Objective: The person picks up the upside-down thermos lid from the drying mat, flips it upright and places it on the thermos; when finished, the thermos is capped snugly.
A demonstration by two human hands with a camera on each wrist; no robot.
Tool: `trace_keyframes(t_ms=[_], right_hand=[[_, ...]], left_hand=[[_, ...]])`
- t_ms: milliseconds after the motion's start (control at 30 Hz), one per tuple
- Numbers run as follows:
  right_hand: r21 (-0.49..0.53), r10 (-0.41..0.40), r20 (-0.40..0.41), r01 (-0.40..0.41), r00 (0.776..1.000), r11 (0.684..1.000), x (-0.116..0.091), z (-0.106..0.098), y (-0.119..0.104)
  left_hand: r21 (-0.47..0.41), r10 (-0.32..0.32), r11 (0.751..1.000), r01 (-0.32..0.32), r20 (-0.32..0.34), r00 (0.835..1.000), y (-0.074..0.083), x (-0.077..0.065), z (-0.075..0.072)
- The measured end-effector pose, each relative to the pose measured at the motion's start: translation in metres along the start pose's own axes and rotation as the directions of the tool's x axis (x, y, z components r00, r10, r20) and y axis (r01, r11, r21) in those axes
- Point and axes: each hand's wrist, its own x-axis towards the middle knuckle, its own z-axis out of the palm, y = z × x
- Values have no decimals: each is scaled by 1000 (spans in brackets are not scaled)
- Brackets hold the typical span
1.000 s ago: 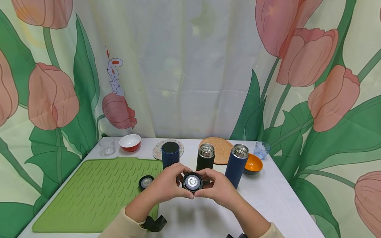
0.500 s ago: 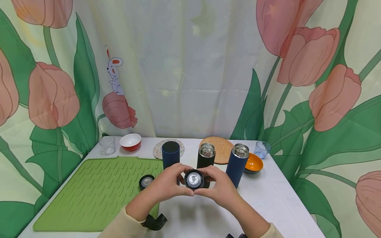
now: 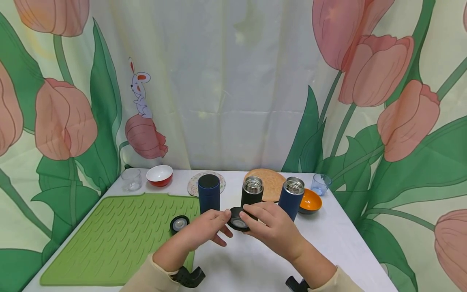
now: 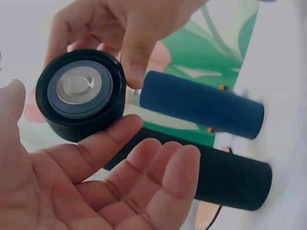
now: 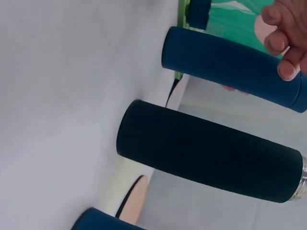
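My right hand (image 3: pixel 275 229) pinches a black bottle lid (image 3: pixel 238 221), its silvery inner face tilted toward me. In the left wrist view, the right thumb and fingers grip the lid's far side. My left hand (image 3: pixel 204 229) is beside it, palm turned up with loosely bent fingers; its index finger touches or nearly touches the lid (image 4: pixel 81 91). Behind the hands stands an uncapped black bottle (image 3: pixel 251 196). To its right is an uncapped blue bottle (image 3: pixel 292 198), partly behind the right hand. A capped blue bottle (image 3: pixel 209 194) stands upright beyond the left hand.
Another black lid (image 3: pixel 179 223) lies on the green mat (image 3: pixel 109 243). Along the back are a clear glass (image 3: pixel 131 179), a red bowl (image 3: pixel 159 176), a floral round mat (image 3: pixel 193 184), a round board (image 3: pixel 271 184), an orange bowl (image 3: pixel 311 200) and a bluish glass (image 3: pixel 321 184).
Both hands gripped the lid before; now the left hand has let go with its fingers loosened. The right hand has turned and tips the lid's inner face downward.
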Motion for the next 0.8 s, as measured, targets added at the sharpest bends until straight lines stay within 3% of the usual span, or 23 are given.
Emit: trace_keyframes(t_ms=[133,367,500,600,633,667,700,800], right_hand=[[-61,-102,-29,100,994,993,0,-1,1],[-85,-118,-45,114,992,990,2,-2,-1],[-50,-62,-30,60,998,997,2,-2,-3],[56,121,40,-123,992,991,1,-5,-6],[101,210,73,-216,975,971,1,-6,-7],[146,313,115,-327,943,934,1,-7,-9],[195,416,165,-443,894,875,2,-9,-10],[308,633,315,-706,708,637,5,-12,-12]], left_hand=[[-59,0,998,1,24,1000,1,1,1],[-110,0,994,1,9,1000,-1,2,2],[-146,21,989,-25,-25,999,-3,3,4],[-127,52,990,-62,-81,995,-4,3,5],[-106,67,991,-79,-106,992,-4,3,5],[-84,82,992,-94,-133,988,-4,3,6],[-59,97,992,-107,-162,982,-4,3,7],[42,148,989,-142,-253,956,-4,4,11]])
